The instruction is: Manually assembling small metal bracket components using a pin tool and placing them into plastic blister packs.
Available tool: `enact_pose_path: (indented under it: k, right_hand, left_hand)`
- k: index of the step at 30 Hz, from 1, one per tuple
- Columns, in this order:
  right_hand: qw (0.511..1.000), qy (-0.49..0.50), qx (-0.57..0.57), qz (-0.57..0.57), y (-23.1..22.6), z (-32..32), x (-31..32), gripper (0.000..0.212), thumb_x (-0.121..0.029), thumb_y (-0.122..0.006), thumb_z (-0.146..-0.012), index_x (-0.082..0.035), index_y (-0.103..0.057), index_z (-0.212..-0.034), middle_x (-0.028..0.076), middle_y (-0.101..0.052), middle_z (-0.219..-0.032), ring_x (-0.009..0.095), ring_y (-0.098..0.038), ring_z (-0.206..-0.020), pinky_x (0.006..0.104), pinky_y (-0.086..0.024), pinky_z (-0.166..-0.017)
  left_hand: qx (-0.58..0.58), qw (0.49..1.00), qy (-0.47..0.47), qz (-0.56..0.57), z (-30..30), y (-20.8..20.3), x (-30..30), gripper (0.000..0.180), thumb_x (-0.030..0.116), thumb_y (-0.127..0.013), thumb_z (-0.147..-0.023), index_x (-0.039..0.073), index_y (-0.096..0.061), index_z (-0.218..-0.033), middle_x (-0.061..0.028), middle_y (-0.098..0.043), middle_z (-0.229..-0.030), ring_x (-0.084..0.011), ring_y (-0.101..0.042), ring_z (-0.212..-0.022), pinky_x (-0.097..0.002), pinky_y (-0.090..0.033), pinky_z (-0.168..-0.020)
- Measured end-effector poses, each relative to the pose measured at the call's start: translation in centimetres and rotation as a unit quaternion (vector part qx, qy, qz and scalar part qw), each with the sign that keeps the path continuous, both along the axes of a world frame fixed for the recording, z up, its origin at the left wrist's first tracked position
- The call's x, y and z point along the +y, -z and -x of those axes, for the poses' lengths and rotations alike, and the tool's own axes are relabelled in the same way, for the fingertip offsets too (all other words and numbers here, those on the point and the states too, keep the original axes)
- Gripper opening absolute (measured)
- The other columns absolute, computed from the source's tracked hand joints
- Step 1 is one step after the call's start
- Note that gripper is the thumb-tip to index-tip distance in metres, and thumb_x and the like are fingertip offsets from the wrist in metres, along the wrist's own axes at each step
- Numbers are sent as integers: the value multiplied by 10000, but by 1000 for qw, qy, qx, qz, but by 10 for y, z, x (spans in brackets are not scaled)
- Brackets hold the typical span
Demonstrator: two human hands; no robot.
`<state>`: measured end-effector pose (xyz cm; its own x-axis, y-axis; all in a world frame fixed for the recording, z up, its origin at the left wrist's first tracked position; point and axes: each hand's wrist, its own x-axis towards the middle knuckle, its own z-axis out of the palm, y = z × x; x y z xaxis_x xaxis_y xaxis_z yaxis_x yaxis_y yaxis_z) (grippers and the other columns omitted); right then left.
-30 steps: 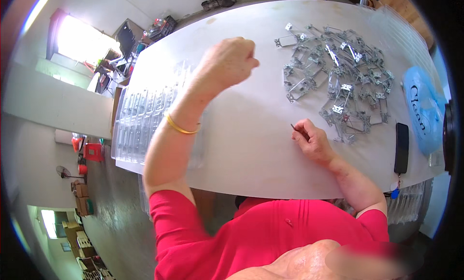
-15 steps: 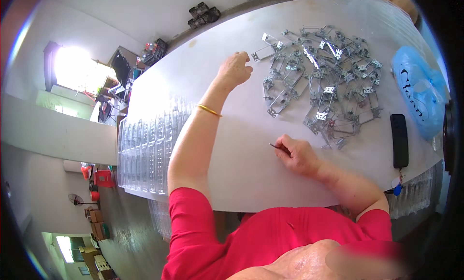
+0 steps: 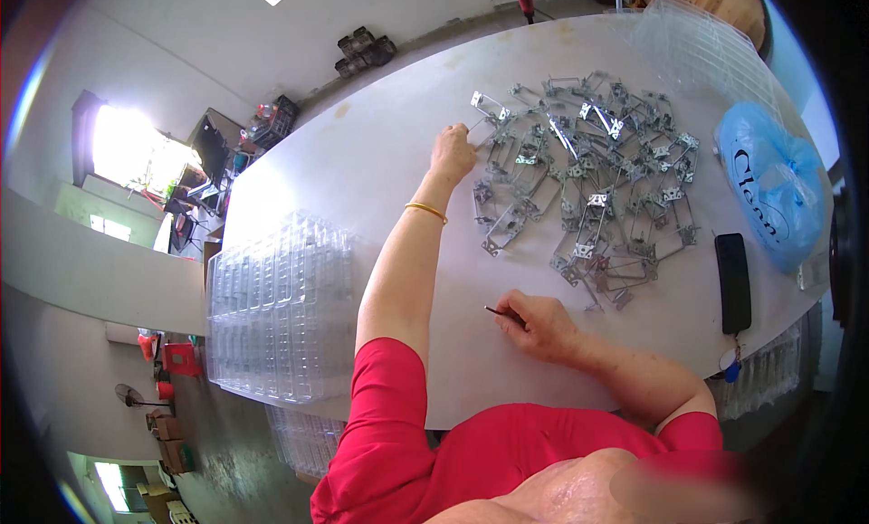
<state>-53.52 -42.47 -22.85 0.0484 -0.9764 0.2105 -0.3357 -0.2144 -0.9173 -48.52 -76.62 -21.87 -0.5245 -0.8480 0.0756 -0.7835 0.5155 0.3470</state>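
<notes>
A pile of grey metal brackets (image 3: 597,201), thin wire-like frames with small end plates, lies tangled on the white table (image 3: 407,144). At the pile's left edge my left hand (image 3: 453,153) has its fingers closed on the rod of an outer metal bracket (image 3: 490,105); the fingertips are partly hidden. My right hand (image 3: 539,327) rests near the table's front, below the pile. It pinches a thin dark rod (image 3: 493,310) whose tip points left; the rest is inside the fist.
Stacked clear plastic trays (image 3: 281,311) stand at the left edge, with more clear trays (image 3: 711,53) at the far right. A blue plastic bag (image 3: 769,185) and a black phone-like object (image 3: 732,284) with a blue tag lie right of the pile.
My left hand has moved right to the outer bracket, from a little short of it. My right hand still holds the thin rod. The whole view has shifted slightly.
</notes>
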Motion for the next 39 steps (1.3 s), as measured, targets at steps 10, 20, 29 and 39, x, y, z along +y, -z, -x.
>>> enact_pose_path:
  k: [10, 20, 29, 39]
  right_hand:
    - [999, 4, -32, -36, 1, -1, 2, 140, -109, -683, -931, -46, -596, -1020, 148, -693, -813, 327, -704, -743, 396, -543, -662]
    - [985, 25, -158, -66, 8, -1, 7, 114, -126, -593, -1024, -48, -564, -1102, 62, -662, -769, 163, -628, -636, 319, -510, -611]
    - [956, 128, -261, -39, -3, 7, 3, 117, -156, -559, -1063, -50, -556, -1111, 23, -632, -827, 70, -564, -661, 226, -458, -587]
    - [944, 177, -278, 1, 2, 9, -3, 120, -157, -601, -1047, -52, -555, -1083, 10, -611, -848, 54, -589, -704, 220, -482, -590]
  left_hand:
    - [254, 928, -45, -270, -45, -31, 27, 196, 107, -660, -878, -11, -667, -1034, -113, -689, -839, -218, -689, -735, -346, -571, -655]
    - [484, 694, 62, -529, -104, -47, 136, 91, 85, -607, -1007, 21, -585, -1068, -252, -673, -1246, -287, -722, -1029, -353, -587, -790]
    - [480, 634, 99, -598, -143, -25, 208, 134, 114, -587, -1027, -8, -550, -1068, -317, -641, -1258, -305, -717, -1022, -389, -605, -820]
    - [455, 603, 138, -640, -143, -9, 228, 114, 92, -580, -1026, -11, -532, -1030, -361, -634, -1221, -304, -725, -952, -378, -612, -770]
